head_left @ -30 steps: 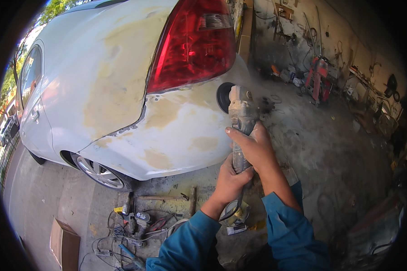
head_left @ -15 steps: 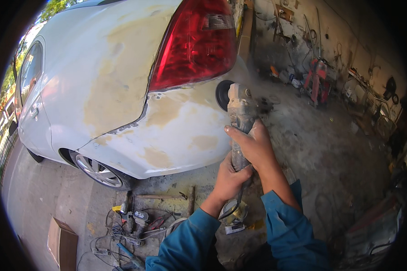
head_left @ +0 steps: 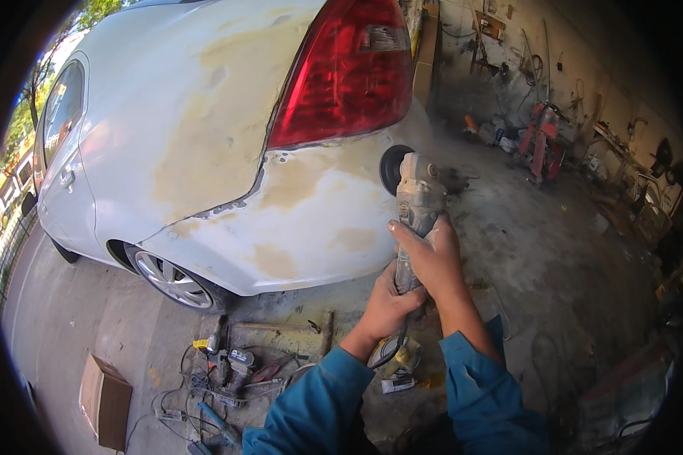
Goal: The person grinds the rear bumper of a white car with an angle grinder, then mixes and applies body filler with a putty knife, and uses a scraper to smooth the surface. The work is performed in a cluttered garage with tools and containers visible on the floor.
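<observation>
Both of my hands are closed round a dusty angle grinder (head_left: 421, 199) with a round black disc (head_left: 393, 168) at its head. My left hand (head_left: 387, 307) wraps the rear end of the body, where the cord leaves. Farther forward, my right hand (head_left: 436, 258) grips it just behind the head, thumb laid across the top. The disc stands at the rear bumper corner (head_left: 349, 201) of a white car, below the red tail light (head_left: 349, 80); whether it touches cannot be made out. Tan filler patches (head_left: 212, 129) cover the rear panel and bumper.
Below the bumper, power tools (head_left: 231, 364) and tangled cords lie on the concrete floor, near a wooden-handled hammer (head_left: 325, 334). A cardboard box (head_left: 106, 398) stands at the lower left. Along the right wall are a red floor jack (head_left: 542, 144) and clutter. Dust hangs near the grinder.
The view has shifted, so the car appears farther right. Relative to the tail light, the grinder's disc sits slightly lower on the bumper corner. Both hands keep their grip.
</observation>
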